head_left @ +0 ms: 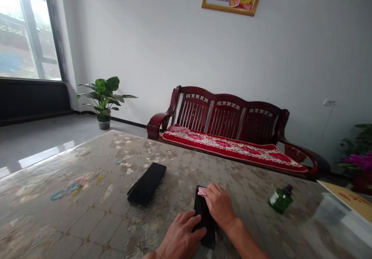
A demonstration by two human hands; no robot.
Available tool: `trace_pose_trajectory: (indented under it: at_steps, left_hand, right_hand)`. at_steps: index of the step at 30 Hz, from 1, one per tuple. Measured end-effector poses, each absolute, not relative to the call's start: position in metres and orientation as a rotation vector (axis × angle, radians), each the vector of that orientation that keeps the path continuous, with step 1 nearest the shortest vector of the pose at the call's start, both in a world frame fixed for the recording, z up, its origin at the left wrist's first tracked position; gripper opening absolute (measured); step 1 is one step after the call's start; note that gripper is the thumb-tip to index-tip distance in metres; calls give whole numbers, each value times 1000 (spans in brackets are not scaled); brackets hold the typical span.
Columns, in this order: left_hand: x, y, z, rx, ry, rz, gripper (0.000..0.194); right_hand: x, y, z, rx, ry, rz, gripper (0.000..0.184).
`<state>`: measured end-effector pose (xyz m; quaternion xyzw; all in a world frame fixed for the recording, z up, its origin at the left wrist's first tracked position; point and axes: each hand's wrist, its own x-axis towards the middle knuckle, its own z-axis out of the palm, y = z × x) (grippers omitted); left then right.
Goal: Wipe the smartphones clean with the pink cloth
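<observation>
A black smartphone [207, 235] lies flat on the patterned tabletop, partly covered by my hands. My left hand [183, 234] holds it from the left, its fingers and thumb bent over the lower part. Pressed against the upper end is a small pink cloth [201, 191], pinched under the fingers of my right hand [218, 204]. Much of the cloth is hidden by those fingers. To the left, apart from both hands, rests another black phone-shaped slab [147, 184] with a thin raised strip along its left edge.
A small green bottle [280, 199] with a black cap stands at the right, near a clear plastic box [334, 216]. Colored rings [58, 195] lie on the left of the table [95, 220]. Beyond its far edge is a wooden bench [226, 119]; a potted plant [104, 98] stands on the floor.
</observation>
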<state>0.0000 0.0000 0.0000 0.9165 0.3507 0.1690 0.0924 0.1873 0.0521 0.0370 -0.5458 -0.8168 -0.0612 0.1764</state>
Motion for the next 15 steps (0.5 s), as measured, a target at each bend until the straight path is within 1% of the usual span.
trace_pose_trajectory:
  at_steps: [4, 8, 11, 15]
  left_hand:
    - [0, 0, 0, 2717, 1029, 519, 31]
    - [0, 0, 1, 2726, 1019, 527, 29]
    - [1, 0, 0, 2733, 1017, 530, 25]
    - [0, 0, -3, 2739, 1028, 556, 31]
  right_hand:
    - [187, 52, 34, -1537, -2281, -40, 30]
    - [189, 32, 29, -1418, -2347, 26, 30]
    - [188, 26, 26, -1361, -2379, 31, 31]
    - [182, 47, 30, -1492, -2311, -33, 33]
